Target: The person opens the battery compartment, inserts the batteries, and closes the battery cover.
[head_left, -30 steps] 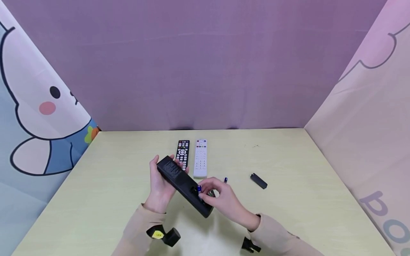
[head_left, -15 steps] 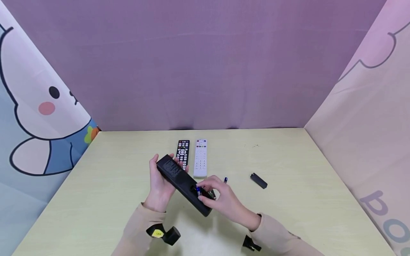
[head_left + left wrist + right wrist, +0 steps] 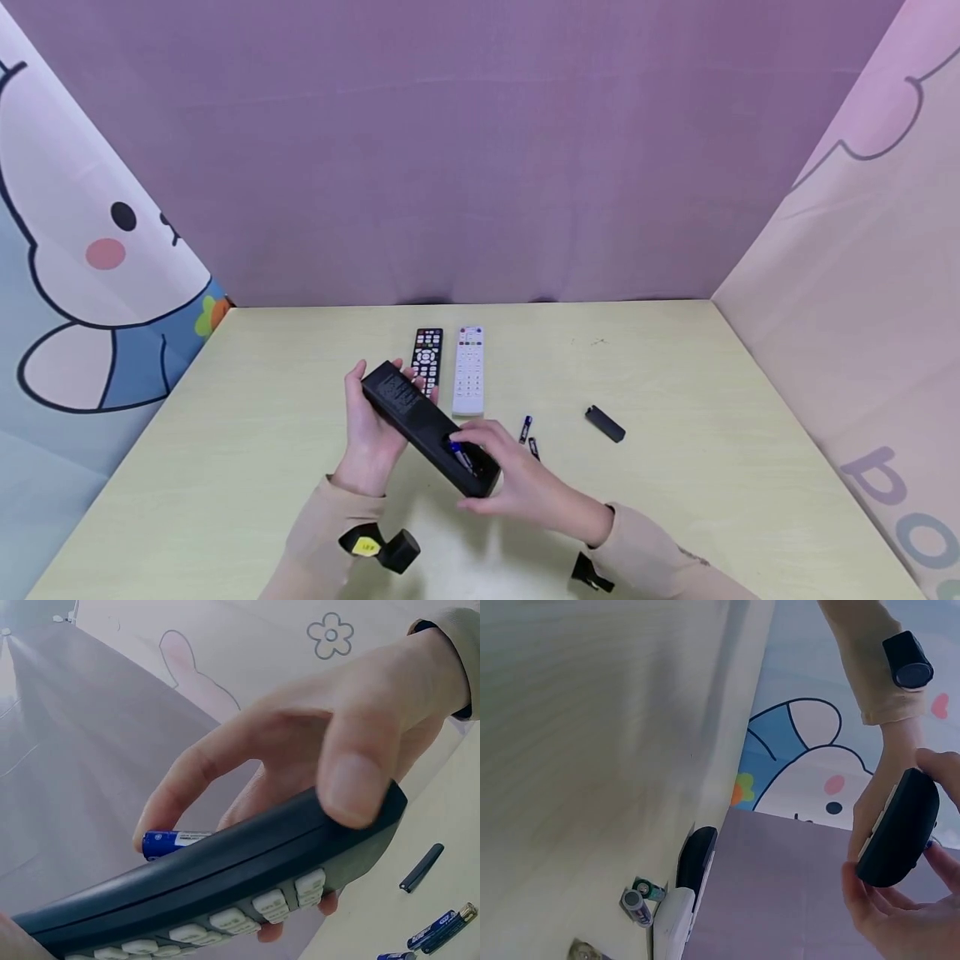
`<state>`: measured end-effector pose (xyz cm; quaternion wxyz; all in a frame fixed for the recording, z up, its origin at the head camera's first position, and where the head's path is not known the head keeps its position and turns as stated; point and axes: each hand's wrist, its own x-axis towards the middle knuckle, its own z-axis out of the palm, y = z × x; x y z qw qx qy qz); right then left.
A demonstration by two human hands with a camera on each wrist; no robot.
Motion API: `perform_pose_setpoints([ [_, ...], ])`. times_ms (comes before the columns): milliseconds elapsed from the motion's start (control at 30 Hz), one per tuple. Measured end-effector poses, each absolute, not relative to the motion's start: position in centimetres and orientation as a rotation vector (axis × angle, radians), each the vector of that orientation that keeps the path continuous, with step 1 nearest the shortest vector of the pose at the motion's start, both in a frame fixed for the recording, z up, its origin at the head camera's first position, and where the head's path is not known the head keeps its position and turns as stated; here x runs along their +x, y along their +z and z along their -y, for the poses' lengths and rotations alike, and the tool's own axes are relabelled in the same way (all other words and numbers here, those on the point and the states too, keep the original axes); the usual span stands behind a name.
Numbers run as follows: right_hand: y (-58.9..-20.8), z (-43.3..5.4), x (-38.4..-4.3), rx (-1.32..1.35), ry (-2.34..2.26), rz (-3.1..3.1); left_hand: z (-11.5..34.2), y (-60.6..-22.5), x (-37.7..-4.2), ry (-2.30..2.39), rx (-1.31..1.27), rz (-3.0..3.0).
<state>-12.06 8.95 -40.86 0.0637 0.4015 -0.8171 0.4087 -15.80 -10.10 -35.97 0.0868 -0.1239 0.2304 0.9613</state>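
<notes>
Held remote control (image 3: 408, 408) is tilted above the counter (image 3: 300, 375), back face up, its upper part gripped by the curled left hand (image 3: 367, 446). Its lower end is spanned by the right hand (image 3: 517, 471), thumb and fingers bent around it, one fingertip placed against a blue battery (image 3: 461, 454). Because one battery end stands proud, the battery could be popped out by off-centre pressure; polarity cannot be read. Loose batteries (image 3: 526, 428) nearby could be rolled away if brushed.
</notes>
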Motion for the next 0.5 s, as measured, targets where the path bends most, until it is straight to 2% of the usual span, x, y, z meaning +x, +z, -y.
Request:
perform_pose_setpoints([
  [500,-41.35,-8.92,-12.0,1.224,1.17,2.39,9.78,-35.87,-15.66,2.826,-0.398,-0.753],
])
